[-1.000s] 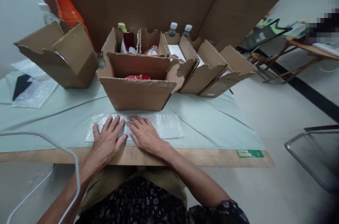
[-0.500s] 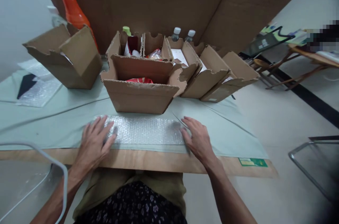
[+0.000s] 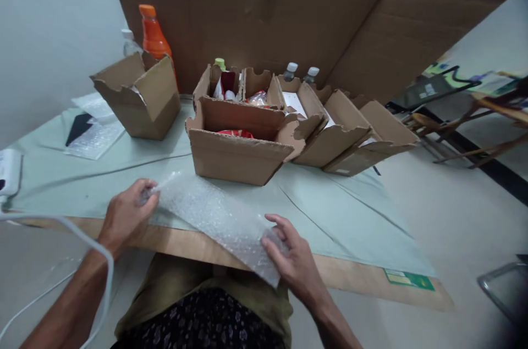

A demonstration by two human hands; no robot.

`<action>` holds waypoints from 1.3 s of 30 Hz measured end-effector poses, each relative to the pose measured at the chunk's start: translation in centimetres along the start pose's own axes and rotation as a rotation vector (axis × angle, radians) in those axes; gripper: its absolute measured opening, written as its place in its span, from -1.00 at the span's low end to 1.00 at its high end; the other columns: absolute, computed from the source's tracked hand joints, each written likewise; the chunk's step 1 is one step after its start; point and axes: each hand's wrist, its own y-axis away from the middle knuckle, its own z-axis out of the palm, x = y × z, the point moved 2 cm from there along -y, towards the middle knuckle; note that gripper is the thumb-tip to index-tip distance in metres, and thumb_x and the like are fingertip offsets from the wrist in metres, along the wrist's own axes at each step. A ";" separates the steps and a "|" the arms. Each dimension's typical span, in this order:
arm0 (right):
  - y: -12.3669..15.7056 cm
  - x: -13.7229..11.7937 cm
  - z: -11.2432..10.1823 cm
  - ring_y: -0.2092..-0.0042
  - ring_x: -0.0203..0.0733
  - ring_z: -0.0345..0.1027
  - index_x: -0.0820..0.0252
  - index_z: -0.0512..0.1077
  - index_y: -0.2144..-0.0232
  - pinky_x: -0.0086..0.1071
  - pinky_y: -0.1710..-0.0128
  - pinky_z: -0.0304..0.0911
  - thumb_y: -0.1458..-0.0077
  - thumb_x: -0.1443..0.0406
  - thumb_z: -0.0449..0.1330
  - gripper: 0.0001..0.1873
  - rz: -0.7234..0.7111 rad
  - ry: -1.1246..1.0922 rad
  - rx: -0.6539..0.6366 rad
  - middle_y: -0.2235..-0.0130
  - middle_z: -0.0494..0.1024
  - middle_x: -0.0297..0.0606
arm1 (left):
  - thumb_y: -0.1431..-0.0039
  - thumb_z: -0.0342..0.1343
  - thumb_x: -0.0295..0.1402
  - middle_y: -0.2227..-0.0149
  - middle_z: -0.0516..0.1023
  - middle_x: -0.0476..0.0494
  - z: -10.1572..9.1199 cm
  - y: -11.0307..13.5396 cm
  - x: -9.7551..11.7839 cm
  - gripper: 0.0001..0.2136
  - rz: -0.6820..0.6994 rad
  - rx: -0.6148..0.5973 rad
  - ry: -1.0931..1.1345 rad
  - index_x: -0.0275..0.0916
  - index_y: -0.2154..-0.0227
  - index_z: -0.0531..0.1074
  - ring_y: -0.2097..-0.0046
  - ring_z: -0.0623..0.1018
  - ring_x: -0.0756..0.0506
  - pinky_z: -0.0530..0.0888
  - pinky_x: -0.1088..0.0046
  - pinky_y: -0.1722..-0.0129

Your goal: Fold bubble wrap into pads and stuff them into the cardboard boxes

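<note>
A clear sheet of bubble wrap (image 3: pixel 214 216) is lifted off the near edge of the table and slants down to the right. My left hand (image 3: pixel 126 212) pinches its left end. My right hand (image 3: pixel 293 258) grips its right end near the table's wooden edge (image 3: pixel 193 247). Just behind the sheet stands an open cardboard box (image 3: pixel 239 143) with something red inside.
Several more open cardboard boxes (image 3: pixel 330 129) sit in a row behind and to the right. Another box (image 3: pixel 138 93) stands at the left with an orange bottle (image 3: pixel 153 35) behind it. A tall cardboard sheet (image 3: pixel 289 14) backs the table. A white cable (image 3: pixel 94 250) crosses my left arm.
My hands slid apart over the flat bubble wrap, then closed on its two ends and lifted it off the table toward me. The view has shifted left.
</note>
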 end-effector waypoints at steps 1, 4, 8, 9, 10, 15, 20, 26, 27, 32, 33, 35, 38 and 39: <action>0.7 -0.7 1.3 0.36 -0.24 0.38 0.14 0.32 -0.20 -0.40 0.32 0.28 -0.26 0.20 0.14 -0.52 0.028 -0.080 -0.036 0.34 0.51 -0.34 | -0.17 0.03 -0.17 0.22 0.67 -0.14 -0.7 -1.1 0.3 -0.69 -0.005 0.011 -0.033 -0.14 0.09 0.50 0.20 0.65 -0.23 0.51 0.31 0.20; 1.7 -2.3 5.6 0.37 -0.27 0.33 0.13 0.12 -0.38 -0.41 0.33 0.27 -0.25 0.24 0.13 -0.32 0.096 -0.243 -0.146 0.34 0.46 -0.36 | -0.18 0.09 -0.24 0.05 0.63 -0.30 -1.0 -4.9 1.5 -0.50 0.070 0.047 -0.141 -0.23 -0.19 0.37 0.02 0.61 -0.33 0.50 0.15 0.03; 1.4 -3.1 8.5 0.21 -0.19 0.39 0.07 0.13 -0.40 -0.29 0.11 0.33 -0.18 0.28 0.17 -0.24 0.126 -0.291 -0.197 0.16 0.54 -0.27 | -0.13 0.17 -0.32 -0.25 0.38 -0.52 0.8 -6.1 1.4 -0.31 0.273 0.145 -0.099 -0.41 -0.31 0.19 -0.29 0.35 -0.44 0.30 -0.08 -0.26; 1.3 -3.2 8.6 0.13 -0.15 0.40 0.06 0.22 -0.35 -0.25 0.02 0.32 -0.16 0.27 0.18 -0.29 0.126 -0.296 -0.207 0.08 0.55 -0.24 | -0.15 0.13 -0.35 -0.27 0.35 -0.50 1.0 -5.1 1.0 -0.35 0.342 0.155 -0.048 -0.39 -0.31 0.19 -0.32 0.32 -0.42 0.28 -0.09 -0.29; 1.1 -3.3 8.6 0.07 -0.12 0.41 0.05 0.34 -0.27 -0.22 -0.03 0.30 -0.16 0.26 0.20 -0.38 0.131 -0.317 -0.231 0.03 0.55 -0.22 | -0.17 0.08 -0.39 -0.28 0.34 -0.46 1.0 -3.5 0.6 -0.39 0.415 0.146 0.009 -0.34 -0.31 0.20 -0.33 0.30 -0.39 0.26 -0.08 -0.31; 1.0 -4.3 8.8 0.34 -0.28 0.35 0.11 0.58 0.17 -0.39 0.30 0.33 -0.13 0.14 0.31 -0.75 0.306 -0.685 -0.421 0.31 0.54 -0.31 | -0.19 0.00 -0.54 -0.44 0.12 -0.21 0.0 7.5 -0.5 -0.35 0.646 -0.191 0.154 -0.06 -0.35 0.16 -0.47 0.04 -0.33 0.21 -0.12 -0.36; 0.9 -6.0 10.1 0.48 -0.38 0.33 0.11 0.51 0.08 -0.48 0.49 0.32 -0.11 0.05 0.37 -0.60 0.356 -1.088 -0.514 0.36 0.48 -0.35 | -0.23 0.13 -0.45 -0.17 0.53 -0.19 0.6 11.5 -0.7 -0.55 0.564 -0.114 0.362 -0.05 -0.18 0.40 -0.30 0.40 -0.29 0.40 0.02 -0.24; -1.4 -6.2 9.7 0.16 -0.17 0.55 -0.13 0.22 -0.30 -0.35 0.31 0.46 -0.27 0.15 0.23 -0.41 0.058 -0.867 -0.285 -0.03 0.53 -0.18 | -0.20 0.09 -0.30 0.15 0.64 -0.17 2.4 7.0 -1.7 -0.70 0.071 0.044 0.399 -0.20 0.04 0.54 0.15 0.62 -0.19 0.56 0.26 0.13; -1.9 -6.2 9.5 0.11 -0.16 0.53 -0.11 0.28 -0.26 -0.31 0.23 0.47 -0.29 0.21 0.20 -0.49 -0.022 -0.722 -0.234 -0.04 0.54 -0.18 | -0.20 0.08 -0.26 0.19 0.63 -0.17 2.6 6.4 -1.7 -0.66 0.030 0.066 0.344 -0.22 0.00 0.53 0.17 0.61 -0.20 0.55 0.22 0.11; -4.1 -6.3 10.0 -0.16 -0.05 0.35 0.03 0.41 -0.13 -0.07 -0.14 0.34 -0.24 0.42 0.15 -0.57 -0.473 0.004 -0.154 -0.13 0.52 -0.15 | -0.25 0.06 -0.22 0.32 0.54 -0.14 3.7 5.4 -1.2 -0.48 0.071 0.138 0.164 -0.30 -0.24 0.31 0.21 0.53 -0.23 0.49 0.12 0.06; -4.7 -6.3 10.4 -0.22 -0.01 0.29 0.07 0.39 -0.16 -0.03 -0.18 0.31 -0.22 0.42 0.17 -0.53 -0.521 0.113 -0.195 -0.20 0.47 -0.11 | -0.26 0.06 -0.23 0.32 0.53 -0.14 3.9 5.4 -1.2 -0.46 0.090 0.152 0.146 -0.30 -0.27 0.26 0.22 0.52 -0.23 0.49 0.12 0.07; -5.7 -6.0 11.4 -0.30 0.07 0.20 0.12 0.40 -0.17 0.02 -0.18 0.28 -0.22 0.40 0.19 -0.54 -0.582 0.296 -0.288 -0.27 0.40 -0.05 | -0.28 0.06 -0.24 0.31 0.53 -0.15 3.9 5.6 -1.2 -0.42 0.126 0.166 0.115 -0.30 -0.32 0.18 0.23 0.52 -0.23 0.50 0.13 0.09; -6.9 -5.7 12.5 -0.30 0.07 0.22 0.14 0.50 -0.04 -0.01 -0.12 0.29 -0.28 0.40 0.15 -0.69 -0.630 0.394 -0.332 -0.21 0.48 -0.04 | -0.29 0.11 -0.20 0.13 0.54 -0.26 2.8 6.2 -1.1 -0.37 0.215 0.226 0.092 -0.25 -0.35 0.11 0.09 0.53 -0.28 0.49 0.07 0.02; -7.1 -5.7 12.7 -0.27 0.04 0.27 0.14 0.52 0.00 -0.03 -0.10 0.29 -0.30 0.41 0.13 -0.72 -0.632 0.376 -0.328 -0.17 0.52 -0.06 | -0.28 0.14 -0.20 0.02 0.52 -0.31 2.3 6.5 -1.1 -0.36 0.266 0.240 0.098 -0.21 -0.35 0.11 -0.01 0.51 -0.31 0.47 0.04 -0.03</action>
